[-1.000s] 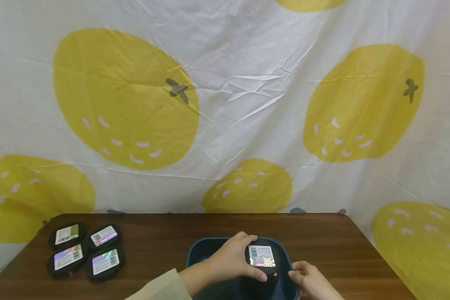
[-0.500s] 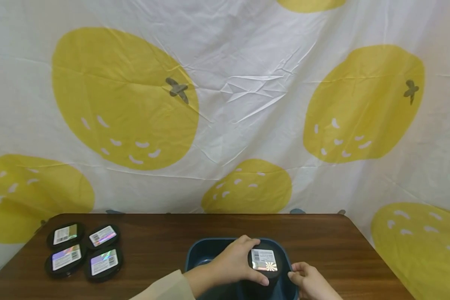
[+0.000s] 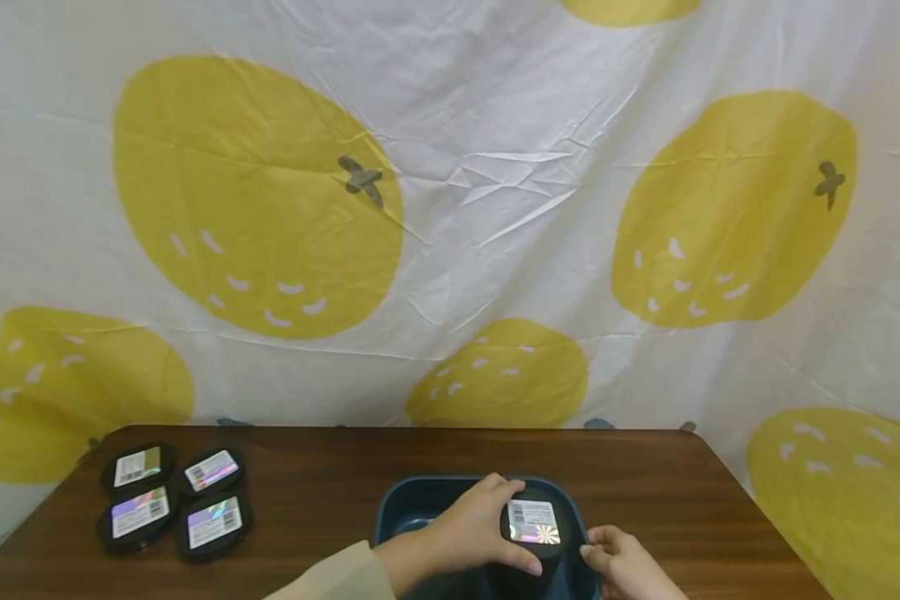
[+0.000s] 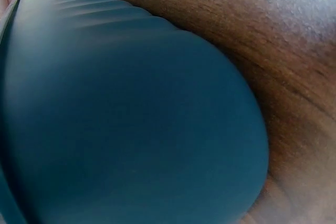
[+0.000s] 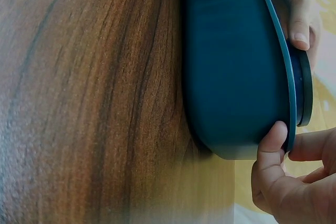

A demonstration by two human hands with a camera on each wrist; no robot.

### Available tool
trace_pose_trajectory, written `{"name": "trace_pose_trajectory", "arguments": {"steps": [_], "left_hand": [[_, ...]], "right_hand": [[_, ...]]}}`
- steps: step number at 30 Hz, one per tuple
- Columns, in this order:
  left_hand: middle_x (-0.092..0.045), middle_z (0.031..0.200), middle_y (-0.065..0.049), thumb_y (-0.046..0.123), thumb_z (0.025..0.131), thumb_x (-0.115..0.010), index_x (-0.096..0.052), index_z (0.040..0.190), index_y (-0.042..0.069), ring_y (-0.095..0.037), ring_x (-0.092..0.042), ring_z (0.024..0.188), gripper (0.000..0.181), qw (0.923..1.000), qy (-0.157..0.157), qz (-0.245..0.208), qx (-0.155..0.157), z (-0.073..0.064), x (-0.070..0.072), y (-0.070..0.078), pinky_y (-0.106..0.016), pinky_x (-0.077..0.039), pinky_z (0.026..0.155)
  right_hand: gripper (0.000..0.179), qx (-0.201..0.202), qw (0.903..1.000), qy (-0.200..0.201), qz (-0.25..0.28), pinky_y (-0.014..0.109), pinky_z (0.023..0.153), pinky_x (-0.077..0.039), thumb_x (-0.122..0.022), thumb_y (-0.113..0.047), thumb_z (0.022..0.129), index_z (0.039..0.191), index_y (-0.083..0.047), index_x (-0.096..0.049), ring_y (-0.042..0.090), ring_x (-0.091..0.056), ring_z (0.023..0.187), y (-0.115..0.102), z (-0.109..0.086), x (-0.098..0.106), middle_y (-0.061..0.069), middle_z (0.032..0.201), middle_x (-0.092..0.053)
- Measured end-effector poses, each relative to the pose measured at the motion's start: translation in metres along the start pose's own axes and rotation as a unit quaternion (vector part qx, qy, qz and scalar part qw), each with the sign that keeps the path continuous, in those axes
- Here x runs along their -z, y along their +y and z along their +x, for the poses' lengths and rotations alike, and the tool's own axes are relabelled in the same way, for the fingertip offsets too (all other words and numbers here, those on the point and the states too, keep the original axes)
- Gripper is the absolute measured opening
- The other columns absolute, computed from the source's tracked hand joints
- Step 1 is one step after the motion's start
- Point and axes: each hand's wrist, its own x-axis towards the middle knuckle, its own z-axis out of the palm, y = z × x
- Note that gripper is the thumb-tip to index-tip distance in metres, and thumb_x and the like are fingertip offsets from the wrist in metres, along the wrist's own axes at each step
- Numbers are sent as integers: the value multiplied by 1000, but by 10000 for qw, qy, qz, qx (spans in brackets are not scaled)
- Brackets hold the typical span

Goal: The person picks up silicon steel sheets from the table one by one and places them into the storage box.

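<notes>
My left hand (image 3: 465, 533) grips a black round container (image 3: 536, 523) with thumb and fingers spread about its sides. A white barcode label with a shiny patch faces up on it. The container is at the right end of a dark blue-green bin (image 3: 420, 482); its lower part is hidden. With finger and thumb, my right hand (image 3: 626, 562) pinches the bin's right rim. In the right wrist view, the black container (image 5: 306, 90) stands out above the rim, and the right hand (image 5: 294, 182) holds the corner. Only the bin's outer wall (image 4: 147, 119) fills most of the left wrist view.
Several similar black round containers (image 3: 213, 523) with labels are grouped at the left of the brown wooden table (image 3: 315, 500). Behind the table's back edge hangs a white cloth (image 3: 495, 275) printed with yellow fruit.
The left hand and its black container have shifted slightly right and down within the bin's outline. My right hand has kept its hold on the rim.
</notes>
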Motion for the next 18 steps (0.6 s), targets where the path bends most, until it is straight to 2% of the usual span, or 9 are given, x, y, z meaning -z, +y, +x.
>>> {"name": "trace_pose_trajectory", "arguments": {"steps": [10,18], "left_hand": [[-53,112,-1,49,60,-83,-49,133,4,-7,-51,92,92,9999,-74,55,95,0,-2,0,-24,-46,83],[-49,131,-10,53,63,-80,-43,137,0,-22,-50,116,98,9996,-142,215,104,0,-1,3,-35,-43,95]], "right_hand": [[35,-62,9999,69,-62,34,69,-54,-48,-4,92,109,23,-35,16,-61,76,2,1,1,15,91,-56],[35,-38,10000,23,51,34,69,-55,-47,-3,93,110,23,-33,16,-61,76,1,1,1,16,91,-54]]}}
